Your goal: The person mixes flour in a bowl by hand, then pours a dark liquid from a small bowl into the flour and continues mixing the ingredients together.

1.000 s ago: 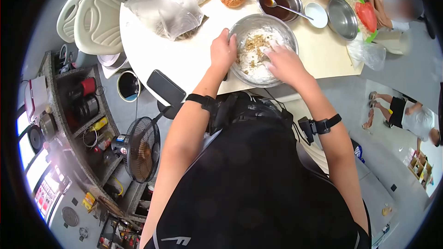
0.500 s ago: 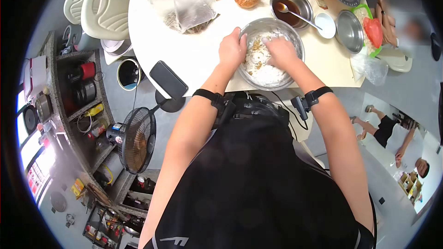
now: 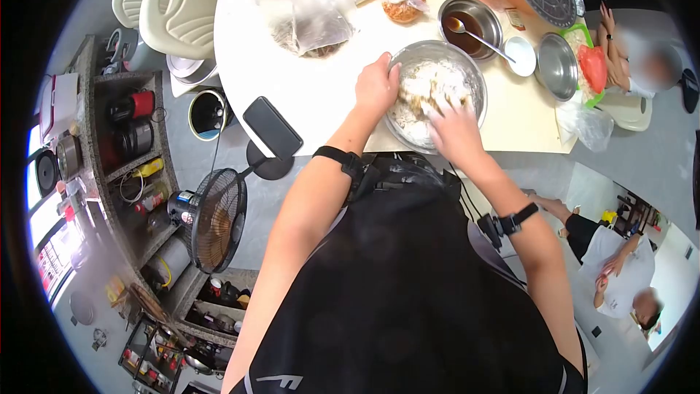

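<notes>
A round metal mixing bowl (image 3: 477, 93) stands near the table's edge in front of me, holding a white floury mixture (image 3: 436, 76) with yellowish-brown bits. My left hand (image 3: 377, 86) is closed on the bowl's left rim, its thumb toward the inside. Inside the bowl, at the lower right, my right hand (image 3: 455, 131) has its fingers spread in the mixture, and flour coats the fingertips. Behind the bowl is a metal pot (image 3: 493, 20) of dark brown liquid, with a metal spoon (image 3: 485, 41) leaning out toward a small white bowl (image 3: 520, 57).
Another metal bowl (image 3: 555, 69) and a green tray (image 3: 599, 96) with a red bag lie right. Plastic bags (image 3: 321, 25) and a knotted bag of orange-brown food (image 3: 401, 9) lie farther back. A black phone (image 3: 273, 128) rests left, above a standing fan (image 3: 220, 220). Other people sit at right.
My right hand has moved down toward the bowl's near side, and its fingers have spread. The mixture has shifted. My left hand still grips the rim. The whole view has moved slightly.
</notes>
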A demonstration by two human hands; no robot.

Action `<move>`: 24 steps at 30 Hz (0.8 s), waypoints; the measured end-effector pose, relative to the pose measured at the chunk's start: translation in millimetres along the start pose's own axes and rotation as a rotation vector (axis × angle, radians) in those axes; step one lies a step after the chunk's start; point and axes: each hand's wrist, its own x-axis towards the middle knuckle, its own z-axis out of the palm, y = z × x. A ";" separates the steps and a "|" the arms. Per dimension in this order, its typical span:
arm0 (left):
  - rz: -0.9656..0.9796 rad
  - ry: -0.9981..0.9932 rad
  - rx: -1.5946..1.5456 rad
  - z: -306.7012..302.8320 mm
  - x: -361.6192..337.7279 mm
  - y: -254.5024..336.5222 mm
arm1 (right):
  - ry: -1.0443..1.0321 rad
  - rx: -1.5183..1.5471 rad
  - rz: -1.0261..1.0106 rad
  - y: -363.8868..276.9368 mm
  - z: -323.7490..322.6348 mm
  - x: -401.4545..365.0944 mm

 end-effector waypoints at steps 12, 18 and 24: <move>0.005 -0.022 -0.008 0.1 -1.1 7.4 | -0.135 0.248 0.518 27.1 26.6 39.8; 0.007 0.007 0.008 0.9 -5.1 5.8 | -0.172 0.300 0.656 -6.9 41.8 99.2; 0.012 0.008 0.001 0.3 -2.4 5.2 | -0.202 0.022 -0.093 36.1 22.3 79.8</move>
